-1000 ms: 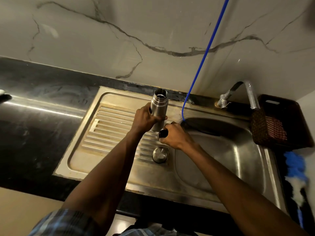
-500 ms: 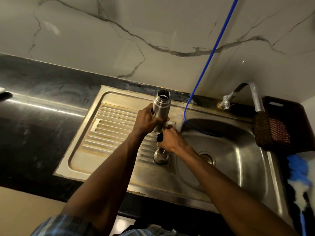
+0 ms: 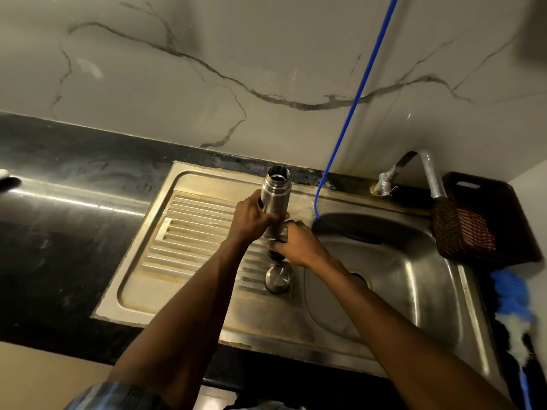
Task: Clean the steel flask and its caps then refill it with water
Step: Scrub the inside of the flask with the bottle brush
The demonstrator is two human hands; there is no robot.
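The open steel flask (image 3: 276,190) stands upright over the ribbed drainboard (image 3: 192,232), its mouth uncovered. My left hand (image 3: 253,216) grips its body from the left. My right hand (image 3: 296,245) is just below the flask's base, fingers curled round a small black inner cap (image 3: 273,253), mostly hidden by the fingers. The steel outer cap (image 3: 278,279) sits upside down on the drainboard, close in front of my right hand.
The sink basin (image 3: 414,291) with its drain lies to the right. A tap (image 3: 414,173) stands at the back right, and a blue hose (image 3: 355,99) hangs down the wall into the basin. A dark basket (image 3: 488,217) and blue duster (image 3: 515,297) sit far right.
My right hand with the black cap has stayed low by the flask's base, shifting slightly toward the steel cap. The flask has held upright in my left hand.
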